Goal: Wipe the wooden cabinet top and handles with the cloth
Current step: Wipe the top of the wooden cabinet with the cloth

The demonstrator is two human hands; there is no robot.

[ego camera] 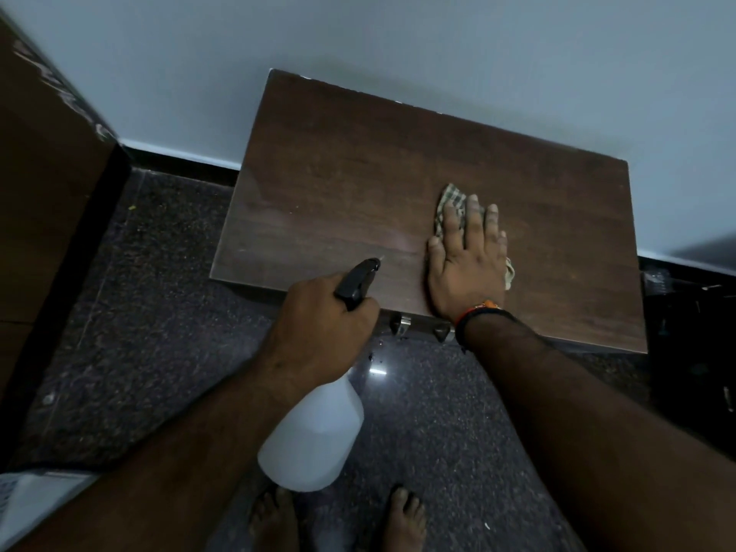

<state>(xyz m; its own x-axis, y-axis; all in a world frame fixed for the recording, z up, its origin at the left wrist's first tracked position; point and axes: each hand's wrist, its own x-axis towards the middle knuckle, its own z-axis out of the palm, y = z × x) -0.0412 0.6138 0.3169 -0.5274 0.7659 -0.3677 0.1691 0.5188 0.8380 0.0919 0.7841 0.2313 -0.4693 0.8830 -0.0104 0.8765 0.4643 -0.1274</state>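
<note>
The dark wooden cabinet top (358, 185) fills the middle of the view, set against the wall. My right hand (468, 260) lies flat on it near the front, fingers spread, pressing a checked cloth (452, 201) that sticks out beyond the fingertips and at the right of the palm. My left hand (322, 316) grips a white spray bottle (314, 432) by its black trigger head (358, 282), nozzle pointing over the cabinet's front edge. Two metal handles (400, 324) show just under that edge, between my wrists.
A tall brown wooden panel (47, 185) stands at the left. The floor (151, 312) is dark speckled stone, with my bare feet (406, 519) at the bottom. Dark objects (693, 332) sit right of the cabinet. A pale wall (398, 41) runs behind.
</note>
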